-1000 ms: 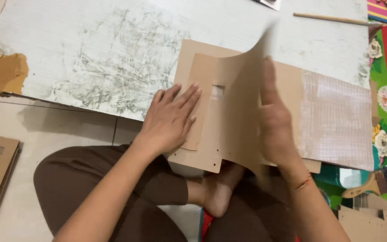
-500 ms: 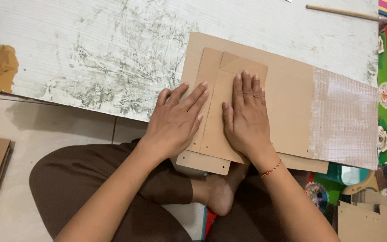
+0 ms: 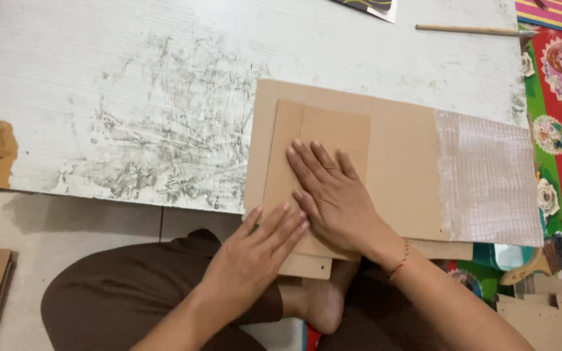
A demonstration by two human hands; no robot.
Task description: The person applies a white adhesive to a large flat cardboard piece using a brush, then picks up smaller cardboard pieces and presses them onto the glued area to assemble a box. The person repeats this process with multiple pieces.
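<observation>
Both hands lie flat and spread, the right hand [image 3: 336, 198] pressing the small card [image 3: 323, 140] onto the big board [image 3: 398, 149] and the left hand [image 3: 255, 257] pinning its near edge, seemingly to keep the piece seated squarely.

Small panel [image 3: 323, 140] lies on larger board [image 3: 398, 169] – stick [image 3: 469, 28] behind (far edge).

Open room is offered by the bare white board [image 3: 131, 97] left of the cardboard sheet [image 3: 404, 149]. Passage rightward is hemmed by stacked cardboard pieces [image 3: 548, 312]; a wooden stick [image 3: 469, 29] lies far off.
</observation>
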